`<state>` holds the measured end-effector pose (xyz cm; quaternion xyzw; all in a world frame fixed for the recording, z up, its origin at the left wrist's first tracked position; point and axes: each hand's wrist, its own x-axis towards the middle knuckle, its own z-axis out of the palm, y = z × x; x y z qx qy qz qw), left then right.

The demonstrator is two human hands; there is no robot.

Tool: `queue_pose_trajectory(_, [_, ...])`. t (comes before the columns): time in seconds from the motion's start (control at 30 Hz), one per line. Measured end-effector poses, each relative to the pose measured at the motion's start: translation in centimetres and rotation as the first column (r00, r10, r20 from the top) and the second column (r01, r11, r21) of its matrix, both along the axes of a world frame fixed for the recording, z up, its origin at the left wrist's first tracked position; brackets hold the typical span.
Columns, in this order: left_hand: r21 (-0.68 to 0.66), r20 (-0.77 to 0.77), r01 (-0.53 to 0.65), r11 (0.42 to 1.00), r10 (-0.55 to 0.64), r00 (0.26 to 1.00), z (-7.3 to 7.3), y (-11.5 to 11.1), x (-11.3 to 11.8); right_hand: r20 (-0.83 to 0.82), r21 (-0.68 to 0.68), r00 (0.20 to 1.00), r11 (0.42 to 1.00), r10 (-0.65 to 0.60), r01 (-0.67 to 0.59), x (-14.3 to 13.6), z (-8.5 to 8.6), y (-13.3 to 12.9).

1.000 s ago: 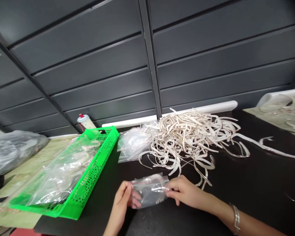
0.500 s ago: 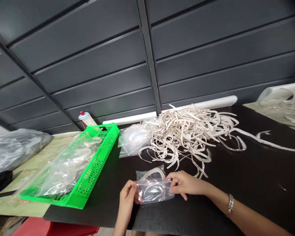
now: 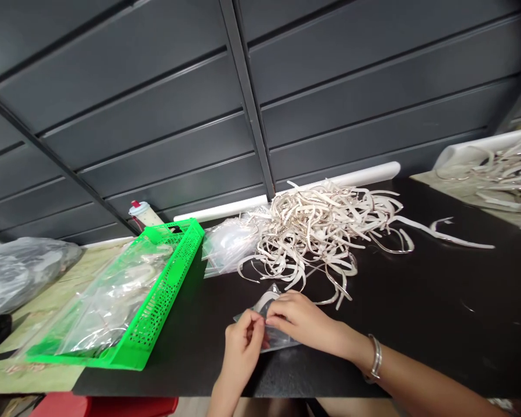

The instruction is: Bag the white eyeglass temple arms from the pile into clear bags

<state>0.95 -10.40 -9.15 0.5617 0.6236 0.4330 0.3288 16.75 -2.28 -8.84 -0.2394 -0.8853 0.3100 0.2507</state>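
A clear zip-lock bag (image 3: 282, 340) with a pale curved strip inside lies at the front of the black table, mostly covered by my hands. My left hand (image 3: 244, 341) pinches the bag's edge between thumb and fingers. Close beside it, my right hand (image 3: 297, 318) is also closed on the bag, its fingertips almost meeting the left ones. Just beyond is a tangled heap of white and silvery strips (image 3: 321, 226). A stack of clear plastic bags (image 3: 228, 246) rests at the heap's left.
A green plastic basket (image 3: 167, 295) holding filled clear bags stands on the left. Behind it is a cup with a red top (image 3: 145, 213). White rolls (image 3: 364, 174) lie along the dark wall. More strips (image 3: 514, 174) sit at the far right. A red stool (image 3: 108, 405) shows below.
My right hand has moved left along the bag's top until it is beside my left hand. The whole view has shifted slightly.
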Motion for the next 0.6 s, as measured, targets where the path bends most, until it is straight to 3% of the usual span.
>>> queue_pose_trajectory(0.1, [0.029,0.023,-0.054,0.998,0.054,0.998,0.1,0.1,-0.2,0.04,0.026,0.999,1.0,0.014,-0.015,0.6,-0.3,0.8])
queue_pose_trajectory(0.17, [0.058,0.097,-0.138,0.989,0.132,0.987,0.0,0.1,-0.9,-0.031,-0.11,0.999,0.993,0.029,-0.032,1.7,-0.6,1.8])
queue_pose_trajectory(0.27, [0.075,0.244,-0.25,0.965,0.225,0.943,-0.1,-0.1,-1.9,-0.206,-0.35,0.978,0.935,-0.019,-0.056,3.0,-1.2,3.3])
queue_pose_trajectory(0.4, [0.077,0.406,-0.361,0.929,0.301,0.863,0.3,0.1,-1.8,-0.364,-0.432,0.93,0.894,-0.051,-0.12,2.6,-2.2,3.7])
queue_pose_trajectory(0.5, [0.135,0.488,-0.41,0.902,0.3,0.82,1.0,0.5,-1.0,-0.479,-0.484,0.878,0.831,0.013,-0.276,1.2,-3.3,2.8])
queue_pose_trajectory(0.6, [0.159,0.57,-0.407,0.899,0.253,0.782,1.7,0.7,-0.7,-0.476,-0.51,0.879,0.822,-0.023,-0.255,0.2,-3.9,1.9])
